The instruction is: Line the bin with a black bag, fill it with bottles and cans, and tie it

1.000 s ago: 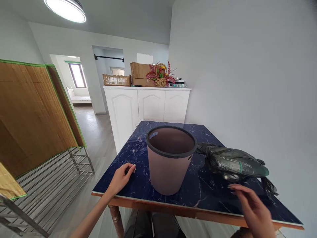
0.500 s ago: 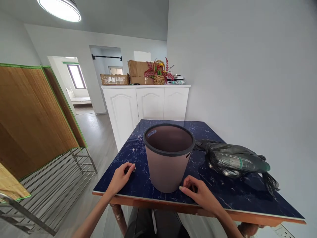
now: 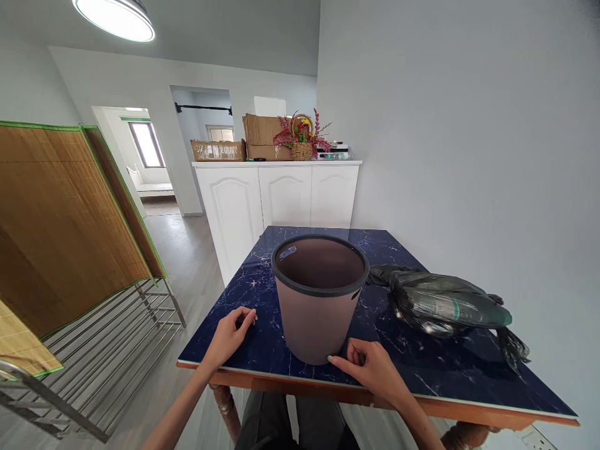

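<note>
A pinkish-brown wastebasket (image 3: 315, 328) with a dark grey rim stands upright on the blue marbled table (image 3: 262, 344). Its visible inside is bare, and small handle slots show near the rim. To its left, my left hand (image 3: 229, 334) rests on the tabletop, thumb and forefinger together, nothing seen between them. My right hand (image 3: 370, 365) lies at the wastebasket's lower right. Its fingers are loosely curled and its thumb points out to the base, apart from the fingers; whether it presses on the base I cannot tell. Neither hand holds anything visible.
A black plastic bag (image 3: 440, 303), with a green-labelled bottle showing through, lies on the table's right side by the wall. Behind the table stands a white cabinet (image 3: 285, 194) bearing cardboard boxes and a flower basket (image 3: 301, 150). A metal rack (image 3: 117, 350) with bamboo mats is at left.
My right hand has slid slightly left, its thumb now stretched further along the wastebasket's base. The left hand and the wastebasket have stayed put.
</note>
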Motion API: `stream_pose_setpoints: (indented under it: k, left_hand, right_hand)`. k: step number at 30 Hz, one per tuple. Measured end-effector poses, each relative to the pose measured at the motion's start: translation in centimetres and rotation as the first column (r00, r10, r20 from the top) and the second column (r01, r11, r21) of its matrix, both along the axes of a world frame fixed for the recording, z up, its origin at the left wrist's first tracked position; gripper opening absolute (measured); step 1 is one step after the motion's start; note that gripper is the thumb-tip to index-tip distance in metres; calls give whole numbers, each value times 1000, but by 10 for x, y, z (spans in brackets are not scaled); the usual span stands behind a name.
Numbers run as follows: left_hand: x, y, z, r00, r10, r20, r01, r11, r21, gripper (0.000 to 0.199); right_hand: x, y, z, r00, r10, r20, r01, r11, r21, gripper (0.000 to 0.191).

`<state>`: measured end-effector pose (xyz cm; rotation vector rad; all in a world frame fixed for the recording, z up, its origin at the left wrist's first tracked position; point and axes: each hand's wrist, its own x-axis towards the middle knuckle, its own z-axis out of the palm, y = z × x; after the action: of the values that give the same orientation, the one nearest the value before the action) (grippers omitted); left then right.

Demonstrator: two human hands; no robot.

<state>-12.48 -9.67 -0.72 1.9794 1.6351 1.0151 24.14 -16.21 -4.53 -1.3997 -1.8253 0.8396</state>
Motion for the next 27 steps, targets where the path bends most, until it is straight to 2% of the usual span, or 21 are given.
stream_pose_setpoints:
  k: [8, 19, 27]
  left_hand:
    - [-1, -4, 2, 1000, 9, 23, -9, 1000, 9, 59]
    - [-3, -5, 6, 1000, -10, 27, 10, 1000, 23, 58]
    - [-3, -4, 4, 999, -12, 31, 11, 1000, 12, 56]
  right_hand:
    - [-5, -2, -8, 991, -44, 123, 32, 995, 95, 58]
    - [-7, -1, -9, 980, -106, 169, 72, 979, 193, 58]
    - [-5, -3, -10, 977, -115, 177, 84, 982, 171, 57]
